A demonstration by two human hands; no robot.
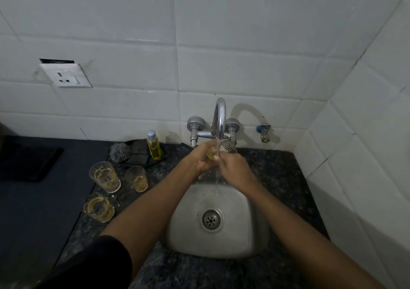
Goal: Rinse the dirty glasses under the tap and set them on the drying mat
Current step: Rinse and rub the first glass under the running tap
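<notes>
A clear glass [228,148] with yellowish residue is held under the running chrome tap [219,120], over the steel sink [241,233]. My left hand [203,156] grips it from the left and my right hand [234,165] holds it from the right. Water streams down past the hands into the basin. Three dirty glasses with yellow streaks stand on the dark counter to the left: one at the back left [105,176], one beside it [137,179], one nearer me [99,206]. A dark mat [28,158] lies at the far left.
A black tray [165,153] behind the glasses carries a steel scrubber [118,152], a dark sponge [138,153] and a bottle of yellow liquid [154,145]. A small blue-capped valve [263,131] juts from the tiled wall at the right. A wall socket [66,77] is at upper left.
</notes>
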